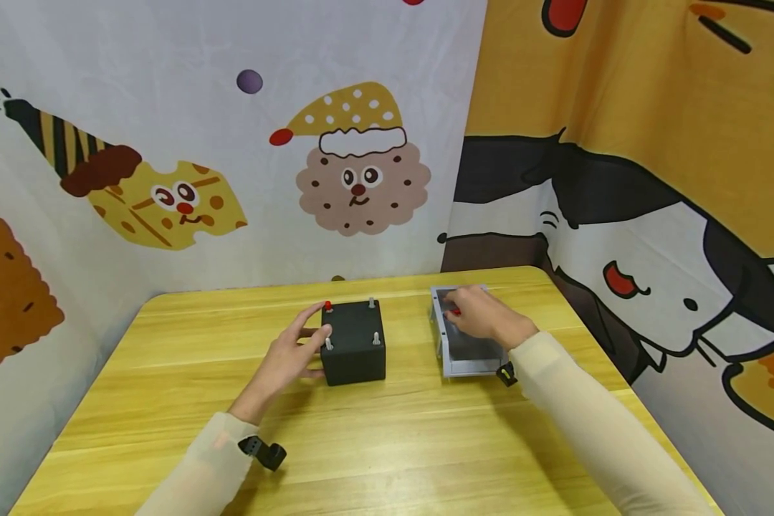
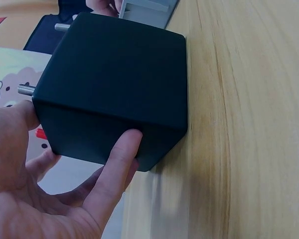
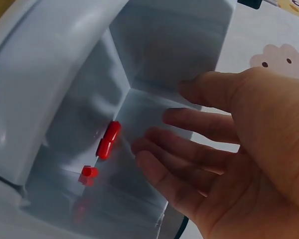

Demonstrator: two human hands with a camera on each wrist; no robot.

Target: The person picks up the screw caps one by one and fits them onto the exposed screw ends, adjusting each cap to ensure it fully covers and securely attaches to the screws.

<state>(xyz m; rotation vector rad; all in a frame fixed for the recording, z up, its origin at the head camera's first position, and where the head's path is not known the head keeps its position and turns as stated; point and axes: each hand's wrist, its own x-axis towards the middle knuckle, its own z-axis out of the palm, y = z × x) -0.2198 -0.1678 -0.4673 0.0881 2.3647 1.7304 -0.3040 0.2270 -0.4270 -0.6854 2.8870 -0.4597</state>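
A black block (image 1: 353,326) stands on the table, with metal studs at the corners of its top. Its back-left stud bears a small red cap (image 1: 327,306); the other studs show bare metal. My left hand (image 1: 289,352) rests against the block's left side, thumb by the front-left stud and fingers spread along the side face. To the right, my right hand (image 1: 484,312) reaches into a grey bin (image 1: 472,369). Loose red caps (image 3: 109,132) lie on the bin floor. In the right wrist view, the fingers (image 3: 172,181) are extended beside them, holding nothing.
The wooden table (image 1: 374,444) carries the block and the bin side by side, with a gap between them. A cloth with cartoon prints (image 1: 219,43) hangs behind and along the sides. Each wrist wears a black strap (image 1: 251,446).
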